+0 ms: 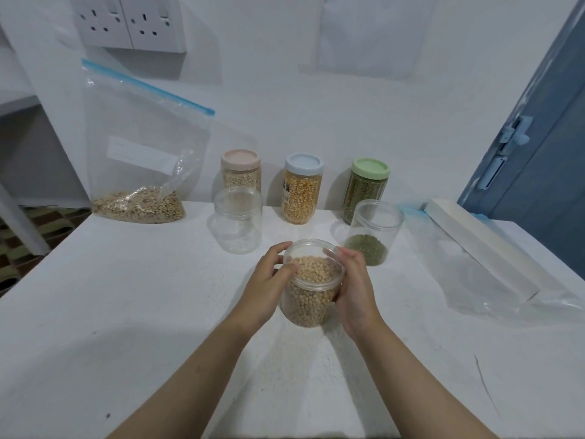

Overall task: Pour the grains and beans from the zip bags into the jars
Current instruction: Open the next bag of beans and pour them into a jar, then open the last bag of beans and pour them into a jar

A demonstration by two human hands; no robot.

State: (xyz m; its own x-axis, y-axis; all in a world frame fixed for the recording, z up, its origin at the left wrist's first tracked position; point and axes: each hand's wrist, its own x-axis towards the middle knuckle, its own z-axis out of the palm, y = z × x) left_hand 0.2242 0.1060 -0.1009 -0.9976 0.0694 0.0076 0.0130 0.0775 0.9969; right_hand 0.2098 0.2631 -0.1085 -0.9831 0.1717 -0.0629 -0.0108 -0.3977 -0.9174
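Both hands, L (269, 282) & R (354, 291), grip bean jar (311, 291) upright btwn them; empty jar (237, 220) sits behind-left, nearer L.

home pantry corner: lidded grain jars (303, 191), wall sockets (131, 22)

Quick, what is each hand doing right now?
Left hand: fingers curled round the open jar of pale beans, holding it.
Right hand: gripping the same jar from the other side.
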